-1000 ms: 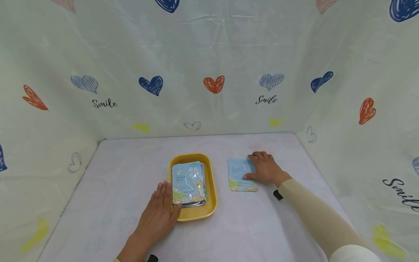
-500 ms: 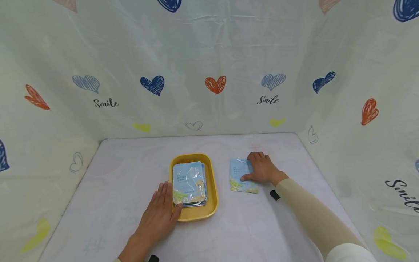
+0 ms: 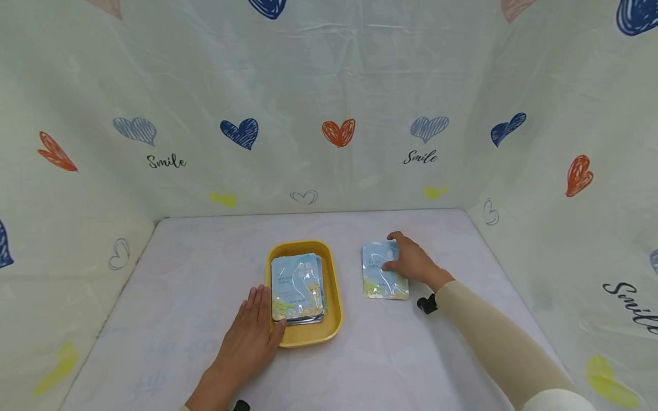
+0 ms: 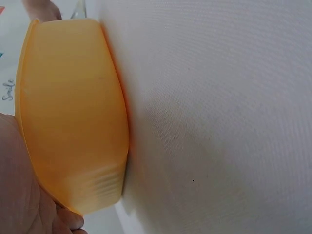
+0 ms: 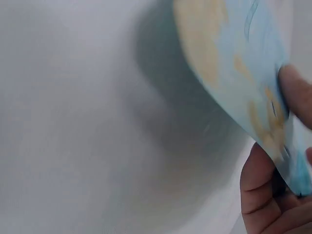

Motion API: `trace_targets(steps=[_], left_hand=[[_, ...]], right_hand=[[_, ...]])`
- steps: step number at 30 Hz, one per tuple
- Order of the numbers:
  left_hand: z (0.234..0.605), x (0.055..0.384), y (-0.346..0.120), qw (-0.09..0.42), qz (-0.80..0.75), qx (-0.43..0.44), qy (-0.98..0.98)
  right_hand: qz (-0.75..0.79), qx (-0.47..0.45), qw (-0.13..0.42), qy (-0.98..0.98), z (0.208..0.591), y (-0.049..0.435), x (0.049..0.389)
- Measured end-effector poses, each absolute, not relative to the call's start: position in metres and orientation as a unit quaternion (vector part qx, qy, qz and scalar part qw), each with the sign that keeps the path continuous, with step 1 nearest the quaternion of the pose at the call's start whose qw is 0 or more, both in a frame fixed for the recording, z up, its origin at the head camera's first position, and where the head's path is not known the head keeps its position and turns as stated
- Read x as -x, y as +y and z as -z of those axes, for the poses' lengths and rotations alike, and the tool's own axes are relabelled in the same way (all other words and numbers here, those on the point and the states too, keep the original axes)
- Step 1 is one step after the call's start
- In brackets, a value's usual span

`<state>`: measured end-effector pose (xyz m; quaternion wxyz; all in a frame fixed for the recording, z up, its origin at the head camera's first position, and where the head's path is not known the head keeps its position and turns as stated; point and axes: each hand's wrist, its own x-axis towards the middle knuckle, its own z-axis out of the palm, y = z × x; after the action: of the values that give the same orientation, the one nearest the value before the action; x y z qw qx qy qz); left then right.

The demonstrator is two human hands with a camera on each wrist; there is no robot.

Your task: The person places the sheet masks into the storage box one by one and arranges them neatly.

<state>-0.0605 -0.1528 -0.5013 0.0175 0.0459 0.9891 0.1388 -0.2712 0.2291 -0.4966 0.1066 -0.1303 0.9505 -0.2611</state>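
Observation:
A yellow tray [image 3: 335, 308] holds a small stack of flat light-blue sachets [image 3: 295, 288]. My left hand [image 3: 247, 337] rests along the tray's left rim, its fingers straight and its thumb over the near-left edge. The left wrist view shows the tray's side wall [image 4: 73, 107] beside the palm. To the right of the tray, my right hand [image 3: 413, 262] grips another light-blue sachet [image 3: 377, 277] by its right side. In the right wrist view this sachet [image 5: 234, 63] bends between thumb and fingers, lifted off the table, a shadow below it.
The white-covered table [image 3: 195, 274] reaches back to a pale curtain [image 3: 288, 74] printed with hearts and "Smile". Curtain walls also stand at the left and right. Black straps show at both wrists.
My right hand has closed on the sachet's right side and raised it from the table, shifting it slightly away. The left hand and tray stay where they were.

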Motion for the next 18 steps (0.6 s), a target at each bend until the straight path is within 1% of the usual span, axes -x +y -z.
trace_targets(steps=[7, 10, 16, 18], left_hand=[[0.502, 0.061, -0.153, 0.012, -0.142, -0.048, 0.989], [0.502, 0.061, -0.153, 0.014, -0.144, -0.048, 0.988], [0.502, 0.062, -0.153, 0.021, -0.148, -0.043, 0.988], [0.502, 0.062, -0.153, 0.022, -0.15, -0.043, 0.988]], right_hand=[[0.334, 0.04, 0.097, 0.937, 0.49, 0.23, 0.271], [0.355, 0.01, 0.103, 0.929, 0.489, 0.23, 0.269], [0.335, 0.01, 0.139, 0.932, 0.49, 0.229, 0.263], [0.332, 0.01, 0.142, 0.932, 0.492, 0.228, 0.26]])
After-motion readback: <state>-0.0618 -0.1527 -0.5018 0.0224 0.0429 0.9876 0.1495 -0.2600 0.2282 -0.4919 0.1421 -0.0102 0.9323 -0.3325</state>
